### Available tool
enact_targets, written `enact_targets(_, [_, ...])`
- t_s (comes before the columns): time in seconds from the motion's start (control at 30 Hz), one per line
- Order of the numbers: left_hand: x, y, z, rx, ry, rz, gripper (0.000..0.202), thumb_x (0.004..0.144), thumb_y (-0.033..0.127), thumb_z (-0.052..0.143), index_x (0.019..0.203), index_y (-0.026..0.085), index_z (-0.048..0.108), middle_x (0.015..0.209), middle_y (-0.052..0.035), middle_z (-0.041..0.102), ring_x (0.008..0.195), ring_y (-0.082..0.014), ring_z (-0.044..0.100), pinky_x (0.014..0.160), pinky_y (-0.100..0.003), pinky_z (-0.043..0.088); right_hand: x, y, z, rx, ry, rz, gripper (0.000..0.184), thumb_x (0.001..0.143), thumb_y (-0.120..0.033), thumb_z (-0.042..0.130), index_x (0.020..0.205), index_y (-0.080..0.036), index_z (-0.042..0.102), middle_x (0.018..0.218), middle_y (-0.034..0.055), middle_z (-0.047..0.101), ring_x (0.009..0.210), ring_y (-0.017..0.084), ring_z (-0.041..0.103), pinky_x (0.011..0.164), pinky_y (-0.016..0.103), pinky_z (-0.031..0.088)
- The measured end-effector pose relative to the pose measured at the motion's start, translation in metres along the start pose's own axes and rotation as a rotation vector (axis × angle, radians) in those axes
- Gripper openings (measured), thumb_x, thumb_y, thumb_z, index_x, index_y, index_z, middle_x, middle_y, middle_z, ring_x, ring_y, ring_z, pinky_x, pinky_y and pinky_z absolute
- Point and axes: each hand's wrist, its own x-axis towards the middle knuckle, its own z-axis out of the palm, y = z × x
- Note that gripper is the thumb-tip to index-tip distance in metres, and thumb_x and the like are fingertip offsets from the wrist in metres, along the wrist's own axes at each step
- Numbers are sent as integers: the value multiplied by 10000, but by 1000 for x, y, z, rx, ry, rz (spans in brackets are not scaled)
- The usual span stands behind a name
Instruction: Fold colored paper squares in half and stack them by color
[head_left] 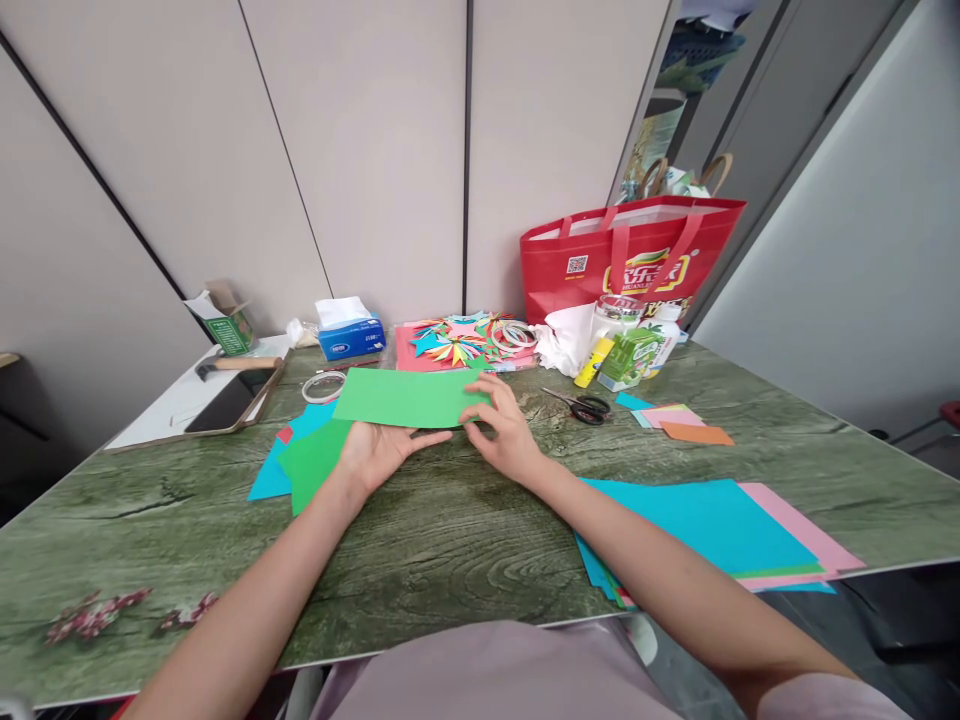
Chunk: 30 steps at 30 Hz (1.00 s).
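Note:
A strip of green paper [409,397] is held up above the table in both hands. My left hand [375,450] supports it from below, palm up. The thumb stretches to the right, and the other fingers are partly hidden behind the paper. My right hand [499,425] has the strip's right end between its thumb and fingers. Under and left of my left hand lie a larger green sheet [315,460] and blue paper [268,474]. To the right of my right hand, black-handled scissors [589,408] rest on the table.
Coloured sheets [697,520] are stacked at the right front. Paper scraps [697,432], a yellow glue stick [594,362], a juice carton [630,357] and a red bag [630,250] stand or lie beyond. Tissues [351,335], tape [324,386], a hammer [238,363] and a phone [227,402] are at left.

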Motion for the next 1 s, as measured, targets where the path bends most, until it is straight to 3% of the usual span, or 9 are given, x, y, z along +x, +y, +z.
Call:
enact_targets(0.1, [-1,0,0,-31,-23,5,314,850,299,395,1113,193,530,1124,-123,597,1102,-354,478,847,-692,300,0,2,1,85,32,174,92,708,-157,535,768,-188,598,1292,103,372,1263,261,274,986,444,289])
enact_targets(0.17, [-1,0,0,-58,-25,17,334,848,344,391,1117,197,524,1128,-126,593,1124,-354,457,850,-699,285,-1,4,3,193,15,315,75,695,-201,568,758,-184,604,1282,114,397,1271,267,272,959,426,330])
enact_targets(0.33, [0,0,1,-80,-8,48,490,778,563,392,1085,205,528,1120,-140,583,1151,-387,413,830,-709,286,-1,10,9,570,18,584,177,621,-327,659,719,-188,608,1081,112,558,1225,262,355,803,347,460])
enact_targets(0.5, [1,1,1,-37,21,53,620,713,685,308,1081,233,521,1106,-145,568,1113,-375,457,823,-707,295,2,9,9,721,3,662,205,571,-328,693,668,-189,579,757,35,621,950,215,565,781,313,448])
enact_targets(0.6, [0,2,1,-30,27,63,557,752,638,328,1093,239,517,1111,-135,573,1097,-362,476,819,-700,308,2,9,7,749,13,701,217,536,-300,706,667,-180,580,730,4,613,756,163,591,707,281,455])
enact_targets(0.8, [-1,2,4,56,72,65,288,850,289,394,1079,207,547,1099,-100,610,1077,-325,505,838,-653,355,3,13,8,835,121,835,165,494,-237,672,625,-167,601,608,-17,605,576,126,562,628,276,471])
enact_targets(0.9, [-1,1,3,77,80,87,293,850,298,393,1073,200,557,1112,-103,605,1090,-328,494,835,-646,366,4,19,10,900,215,887,124,523,-220,590,632,-169,616,596,-11,619,565,140,574,654,312,483])
enact_targets(1.0, [0,0,0,95,107,112,307,843,314,405,1069,179,564,1136,-124,587,1092,-339,489,831,-637,380,3,25,10,838,231,902,212,579,-227,501,711,-158,652,508,-16,580,512,142,551,589,308,474])
